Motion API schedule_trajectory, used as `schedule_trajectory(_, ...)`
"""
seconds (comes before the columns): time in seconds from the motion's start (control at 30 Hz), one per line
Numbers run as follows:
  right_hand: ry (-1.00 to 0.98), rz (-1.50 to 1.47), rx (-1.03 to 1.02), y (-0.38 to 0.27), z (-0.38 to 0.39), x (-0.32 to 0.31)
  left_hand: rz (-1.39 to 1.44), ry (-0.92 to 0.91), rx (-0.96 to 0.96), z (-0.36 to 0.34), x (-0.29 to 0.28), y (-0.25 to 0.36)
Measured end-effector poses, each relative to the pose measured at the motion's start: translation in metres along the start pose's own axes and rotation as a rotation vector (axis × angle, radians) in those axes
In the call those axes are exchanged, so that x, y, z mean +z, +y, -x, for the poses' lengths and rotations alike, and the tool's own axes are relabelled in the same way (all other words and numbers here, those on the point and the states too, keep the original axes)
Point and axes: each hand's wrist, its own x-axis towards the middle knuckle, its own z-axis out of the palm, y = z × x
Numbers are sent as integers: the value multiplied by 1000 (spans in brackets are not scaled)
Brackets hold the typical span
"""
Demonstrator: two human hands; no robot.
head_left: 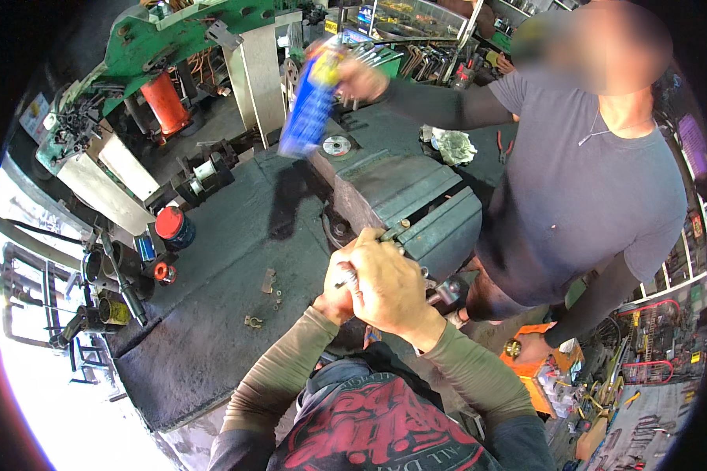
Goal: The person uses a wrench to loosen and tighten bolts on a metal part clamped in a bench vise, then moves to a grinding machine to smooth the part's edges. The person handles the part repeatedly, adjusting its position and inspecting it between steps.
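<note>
Metal shows between the person's two hands, a small shiny piece (345, 275) mostly swallowed by the grip, so from where I stand its long axis can't be told. The right hand (393, 290) is curled over it; the left hand (331, 295) sits pressed against the right, half covered, and how its fingers close I cannot tell. What matters most, I'd judge, is the vise (448, 228): it lies just beyond the hands and to their right, the dark slot in its top slanting away from them, and the right hand is the nearer one. A small metal fitting (404, 224) sits at the near end of that slot, just past the right hand's knuckles. Left of the hands, loose metal bits (253, 322) lie on the dark desk (204, 330). Farther off, ahead and slightly left, a co-worker's hand (361, 81) holds a tilted blue can (306, 114).
</note>
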Motion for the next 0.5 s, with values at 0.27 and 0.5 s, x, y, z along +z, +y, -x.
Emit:
schedule_trajectory(0.27,404,-1174,829,61,-13,-34,-973,150,82,-6,19,14)
schedule_trajectory(0.5,367,-1145,770,69,-16,-31,-955,169,87,-6,19,14)
